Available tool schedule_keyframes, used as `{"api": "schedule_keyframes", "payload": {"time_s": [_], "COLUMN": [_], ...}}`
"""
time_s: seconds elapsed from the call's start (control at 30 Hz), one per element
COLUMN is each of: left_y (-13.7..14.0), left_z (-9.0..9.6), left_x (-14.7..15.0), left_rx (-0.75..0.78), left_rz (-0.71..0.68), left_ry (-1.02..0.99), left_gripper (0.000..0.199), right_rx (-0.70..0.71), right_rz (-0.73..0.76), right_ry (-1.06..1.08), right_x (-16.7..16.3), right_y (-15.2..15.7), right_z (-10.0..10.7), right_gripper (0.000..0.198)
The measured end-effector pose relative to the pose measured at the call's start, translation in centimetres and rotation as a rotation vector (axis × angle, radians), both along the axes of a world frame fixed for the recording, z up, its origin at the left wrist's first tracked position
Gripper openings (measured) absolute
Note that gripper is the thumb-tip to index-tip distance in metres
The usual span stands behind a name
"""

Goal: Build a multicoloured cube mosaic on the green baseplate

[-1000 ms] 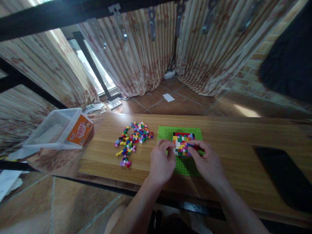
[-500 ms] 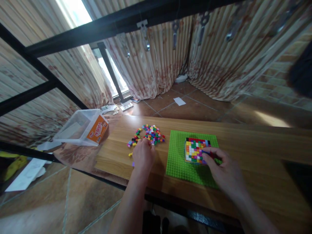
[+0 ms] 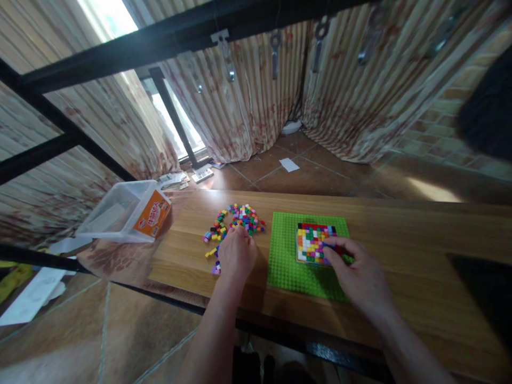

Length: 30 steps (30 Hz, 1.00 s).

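Observation:
My left hand (image 3: 238,253) is closed at the near side of a pile of small coloured toy bricks (image 3: 245,214). Its fingertips point down and are hidden, so what they hold cannot be seen. A low rectangular block of multicoloured bricks (image 3: 310,242) sits on a green studded baseplate (image 3: 280,266). Over the right edge of this block, my right hand (image 3: 358,266) has thumb and forefinger pinched on a small dark blue toy brick (image 3: 328,246), partly covered by the fingertips. A few purple and white bricks (image 3: 216,268) lie left of my left wrist.
A clear plastic tub (image 3: 116,210) with an orange label lies at the left end of the wooden table (image 3: 400,240). A dark flat object (image 3: 480,288) is at the right. Black metal bars (image 3: 180,42) with hanging clips cross in front of the curtains (image 3: 248,117).
The view has shifted slightly to the right. My left hand has moved a little rightward against the brick pile, uncovering bricks at its left. My right hand stays at the block's right edge.

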State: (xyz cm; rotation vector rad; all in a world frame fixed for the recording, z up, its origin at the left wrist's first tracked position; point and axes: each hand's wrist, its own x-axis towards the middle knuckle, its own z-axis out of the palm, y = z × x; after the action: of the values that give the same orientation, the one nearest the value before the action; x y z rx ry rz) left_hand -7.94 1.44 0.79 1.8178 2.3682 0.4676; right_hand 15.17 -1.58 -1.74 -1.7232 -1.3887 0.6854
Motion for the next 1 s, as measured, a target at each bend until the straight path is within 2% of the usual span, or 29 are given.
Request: {"api": "schedule_keyframes", "payload": {"time_s": [0.27,0.37,0.67,1.0], "left_y": [-1.7,-2.1,-2.0,-2.0], "left_z": [0.6,0.6,-0.3,-0.6], "left_x": [3.5,4.6,6.0,6.4], "left_rx": [-0.006,0.008,0.174,0.167], "left_rz": [-0.300,-0.404,-0.578,-0.588], "left_ry": [-0.694,-0.823,-0.673,-0.680], "left_gripper": [0.008,0.009,0.015,0.013], "right_rx": [0.039,0.042,0.063,0.080], "right_rz": [0.007,-0.003,0.012,0.019], "right_ry": [0.016,0.006,0.034,0.024], "right_x": [-0.3,-0.5,-0.4,-0.4], "right_y": [0.0,0.0,0.1,0.0], "right_z": [0.3,0.5,0.5,0.6], "right_gripper": [0.027,0.026,0.027,0.027]}}
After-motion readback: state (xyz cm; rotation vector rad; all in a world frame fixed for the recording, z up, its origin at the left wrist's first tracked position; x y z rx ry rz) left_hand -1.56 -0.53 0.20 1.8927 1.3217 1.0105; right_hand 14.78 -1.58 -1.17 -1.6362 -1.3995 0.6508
